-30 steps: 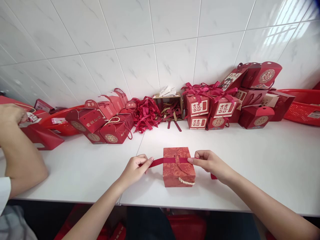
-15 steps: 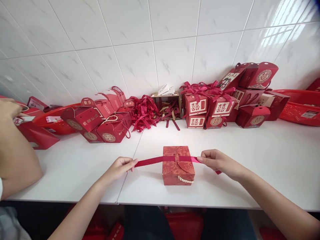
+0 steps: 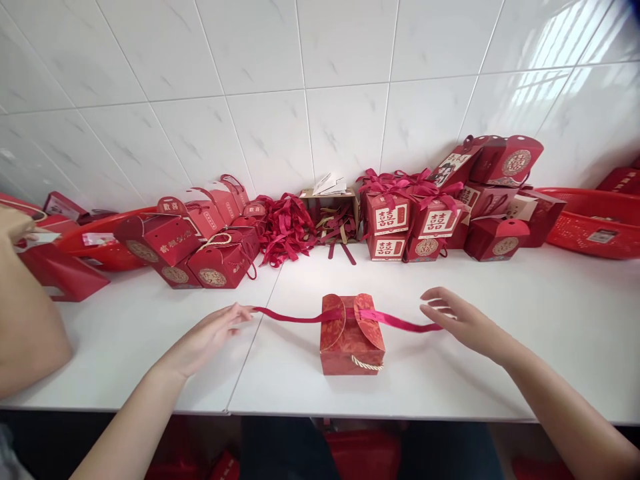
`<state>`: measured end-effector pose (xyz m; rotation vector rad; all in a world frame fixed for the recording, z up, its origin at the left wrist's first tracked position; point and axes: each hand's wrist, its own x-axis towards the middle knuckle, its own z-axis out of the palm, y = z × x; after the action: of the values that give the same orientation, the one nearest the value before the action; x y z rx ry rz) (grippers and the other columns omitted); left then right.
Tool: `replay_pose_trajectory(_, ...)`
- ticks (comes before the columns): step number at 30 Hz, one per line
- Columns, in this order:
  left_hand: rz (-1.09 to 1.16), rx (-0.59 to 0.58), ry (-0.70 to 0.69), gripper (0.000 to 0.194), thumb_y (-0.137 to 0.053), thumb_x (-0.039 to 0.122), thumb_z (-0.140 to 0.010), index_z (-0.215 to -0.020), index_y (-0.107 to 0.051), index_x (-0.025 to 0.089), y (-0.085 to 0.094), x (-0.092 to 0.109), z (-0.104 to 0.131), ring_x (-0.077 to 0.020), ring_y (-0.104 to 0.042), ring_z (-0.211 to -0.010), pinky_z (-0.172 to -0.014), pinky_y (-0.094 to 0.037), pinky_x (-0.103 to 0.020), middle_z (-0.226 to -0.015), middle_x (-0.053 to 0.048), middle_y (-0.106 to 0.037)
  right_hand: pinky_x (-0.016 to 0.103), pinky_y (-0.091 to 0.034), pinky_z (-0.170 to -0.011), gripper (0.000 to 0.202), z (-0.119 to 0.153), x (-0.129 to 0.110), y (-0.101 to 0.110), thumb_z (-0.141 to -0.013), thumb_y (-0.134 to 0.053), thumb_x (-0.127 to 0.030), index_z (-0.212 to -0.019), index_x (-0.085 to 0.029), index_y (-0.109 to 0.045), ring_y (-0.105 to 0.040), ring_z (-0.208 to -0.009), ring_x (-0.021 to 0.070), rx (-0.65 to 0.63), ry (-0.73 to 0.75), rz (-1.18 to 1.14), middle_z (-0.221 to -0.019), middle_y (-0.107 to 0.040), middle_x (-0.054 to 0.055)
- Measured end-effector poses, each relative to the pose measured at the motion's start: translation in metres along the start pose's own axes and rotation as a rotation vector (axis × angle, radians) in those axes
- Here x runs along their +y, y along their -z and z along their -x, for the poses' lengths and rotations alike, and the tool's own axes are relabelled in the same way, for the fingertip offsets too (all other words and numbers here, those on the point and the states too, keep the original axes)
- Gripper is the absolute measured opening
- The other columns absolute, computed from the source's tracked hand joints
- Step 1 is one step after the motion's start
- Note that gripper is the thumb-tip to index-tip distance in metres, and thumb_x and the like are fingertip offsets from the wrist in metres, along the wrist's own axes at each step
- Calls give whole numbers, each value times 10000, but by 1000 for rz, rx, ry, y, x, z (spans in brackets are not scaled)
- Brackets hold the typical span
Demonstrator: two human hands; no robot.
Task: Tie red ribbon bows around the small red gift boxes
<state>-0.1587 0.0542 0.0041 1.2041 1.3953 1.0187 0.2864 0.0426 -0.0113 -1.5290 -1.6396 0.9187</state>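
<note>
A red patterned gift box (image 3: 350,347) stands on the white table in front of me, a twisted cream cord hanging on its front. Its two rounded top flaps are raised a little. A dark red ribbon (image 3: 295,318) runs through the slots in these flaps and stretches out slack to both sides. My left hand (image 3: 210,337) is open at the ribbon's left end, the fingertips at or just beside it. On the other side my right hand (image 3: 465,323) is open, fingers apart, above the ribbon's right end, which is partly hidden behind it.
Along the tiled wall stand red gift boxes (image 3: 225,260), a heap of ribbons (image 3: 287,230), an open carton (image 3: 356,220) of strips, and ribbon-tied boxes (image 3: 390,217). Red plastic baskets (image 3: 595,223) sit at both sides. Another person's arm (image 3: 33,313) rests at the left.
Both hands have loosened from the ribbon and their fingers have spread. The ribbon has gone from taut to sagging, and the box's top flaps have risen.
</note>
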Motion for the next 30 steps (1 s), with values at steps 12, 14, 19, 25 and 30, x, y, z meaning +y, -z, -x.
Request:
replay_pose_trajectory(12, -495, -178, -51, 232, -635, 435, -794, -937, -733, 280, -93, -5, 44, -252, -642, -728, -645, -426, -279, -682, -26, -673, 357, -451, -718, 390, 35, -10, -72, -894, -453, -544, -1017, -245, -671, -606, -799, 265, -171, -4, -34, -761, -650, 58)
replay_pose_trajectory(14, -399, -99, -16, 368, -641, 406, -802, -1147, -657, 279, -95, -10, 35, -231, -636, -761, -688, -432, -281, -713, -15, -663, 346, -464, -670, 475, 32, -5, -75, -878, -475, -571, -1180, -230, -609, -596, -714, 236, -108, -95, -166, -715, -626, 38)
replay_pose_trajectory(19, 375, -150, 157, 439, -581, 258, -871, -1301, -497, 279, -97, -2, 19, -168, -664, -828, -651, -492, -254, -1056, -50, -664, 255, -487, -550, 432, 26, -5, -75, -812, -643, -505, -1173, -277, -574, -576, -664, 132, 87, -195, -878, -1022, -637, 29)
replay_pose_trajectory(25, 926, 24, 311, 165, -497, 40, -888, -927, -645, 100, -106, 16, 13, -100, -666, -612, -406, -478, -123, -768, -48, -654, 176, -553, -592, 160, 12, -6, -75, -720, -765, -207, -834, -234, -656, -627, -769, 99, 219, -274, -1387, -1020, -652, 4)
replay_pose_trajectory(30, 1050, 189, 277, 227, -441, -53, -874, -786, -605, 77, -110, 17, 17, -133, -713, -736, -585, -608, -145, -783, -82, -657, 200, -598, -653, 115, 11, 0, -79, -741, -744, -213, -762, -223, -631, -669, -783, 132, 286, -297, -1383, -778, -641, 6)
